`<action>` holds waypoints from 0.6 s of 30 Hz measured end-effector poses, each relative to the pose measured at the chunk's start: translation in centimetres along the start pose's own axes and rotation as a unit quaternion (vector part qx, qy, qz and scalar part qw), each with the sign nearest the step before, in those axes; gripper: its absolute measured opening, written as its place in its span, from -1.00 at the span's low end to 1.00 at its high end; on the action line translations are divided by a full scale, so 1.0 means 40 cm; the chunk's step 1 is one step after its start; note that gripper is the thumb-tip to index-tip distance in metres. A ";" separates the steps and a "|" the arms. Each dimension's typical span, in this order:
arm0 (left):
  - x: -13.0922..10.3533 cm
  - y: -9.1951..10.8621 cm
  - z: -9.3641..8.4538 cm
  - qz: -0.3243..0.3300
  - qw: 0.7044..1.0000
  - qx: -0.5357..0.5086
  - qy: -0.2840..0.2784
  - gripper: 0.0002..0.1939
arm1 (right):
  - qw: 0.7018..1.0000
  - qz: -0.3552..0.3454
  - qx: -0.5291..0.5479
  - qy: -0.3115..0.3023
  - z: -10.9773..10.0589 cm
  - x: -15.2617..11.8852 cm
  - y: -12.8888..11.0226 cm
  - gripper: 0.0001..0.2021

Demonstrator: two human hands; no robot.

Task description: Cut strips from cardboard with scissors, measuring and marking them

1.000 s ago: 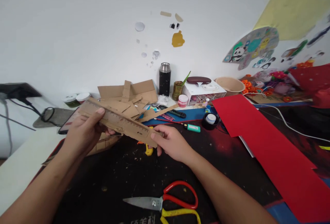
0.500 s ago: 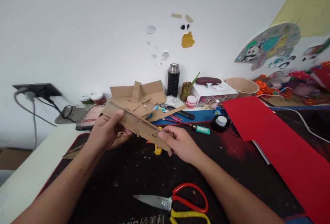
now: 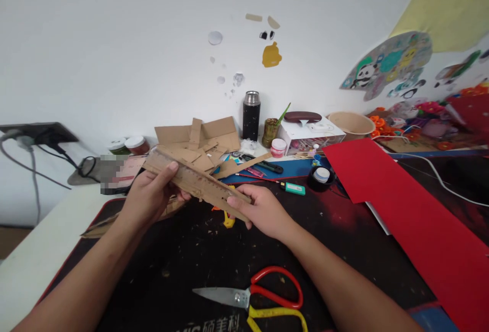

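Note:
Both hands hold a strip of brown cardboard [image 3: 202,185] above the dark mat, tilted down to the right. Along it lies a clear ruler [image 3: 191,170] with dark markings. My left hand [image 3: 155,185] is closed on the left part, its thumb on the ruler. At the lower right end, my right hand [image 3: 262,209] pinches cardboard and ruler, thumb on top and fingers behind. Below them, scissors [image 3: 240,297] with one red and one yellow handle lie on the mat. A small yellow piece [image 3: 228,221] is partly hidden behind the strip.
Cardboard scraps [image 3: 214,141] are piled behind my hands, near a black thermos [image 3: 251,117]. A green utility knife [image 3: 263,164] and a green-and-white box [image 3: 294,188] lie on the far side. Large red sheets [image 3: 405,225] cover the right. A phone [image 3: 124,171] rests on the left.
The whole view has shifted slightly, so things appear a little farther left. Both hands keep the same hold on the cardboard and ruler.

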State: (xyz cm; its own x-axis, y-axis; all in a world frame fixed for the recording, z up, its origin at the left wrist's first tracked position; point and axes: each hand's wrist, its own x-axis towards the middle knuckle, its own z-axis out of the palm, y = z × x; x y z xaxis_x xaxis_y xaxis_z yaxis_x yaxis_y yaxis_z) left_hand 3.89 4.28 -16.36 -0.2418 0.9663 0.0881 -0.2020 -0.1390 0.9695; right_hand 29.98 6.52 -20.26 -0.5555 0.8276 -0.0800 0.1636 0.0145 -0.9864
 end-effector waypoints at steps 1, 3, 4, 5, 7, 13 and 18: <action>0.000 0.000 0.000 0.001 1.000 -0.001 -0.001 -0.64 | 1.000 0.001 -0.003 0.001 -0.001 0.000 -0.002 -0.71; 0.001 0.000 0.001 0.005 1.000 -0.004 -0.003 -0.66 | 1.000 -0.002 -0.003 0.002 -0.002 -0.001 -0.003 -0.71; 0.002 0.001 0.003 0.009 1.000 -0.006 -0.003 -0.66 | 1.000 -0.005 0.002 0.002 -0.002 -0.001 -0.003 -0.72; 0.002 0.002 0.004 0.015 1.000 -0.008 -0.001 -0.66 | 1.000 -0.007 0.010 0.002 -0.001 0.000 -0.002 -0.72; 0.002 0.005 0.009 0.026 1.000 -0.011 0.004 -0.64 | 1.000 -0.010 0.029 0.005 0.000 0.000 -0.001 -0.73; -0.005 0.022 0.028 0.035 0.998 -0.034 0.045 -0.54 | 0.998 -0.006 0.057 0.017 0.000 0.002 -0.011 -0.77; -0.007 0.023 0.032 0.033 0.998 -0.032 0.051 -0.49 | 0.998 -0.007 0.054 0.019 -0.004 0.000 -0.015 -0.84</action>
State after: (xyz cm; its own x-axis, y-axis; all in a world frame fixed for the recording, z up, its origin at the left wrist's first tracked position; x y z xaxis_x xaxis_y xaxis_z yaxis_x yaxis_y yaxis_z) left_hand 4.98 4.15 -15.22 -0.3509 0.9281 0.1246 -0.2414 -0.2182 0.9456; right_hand 30.00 6.59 -19.64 -0.5258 0.8482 -0.0634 0.0671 -0.0330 -0.9972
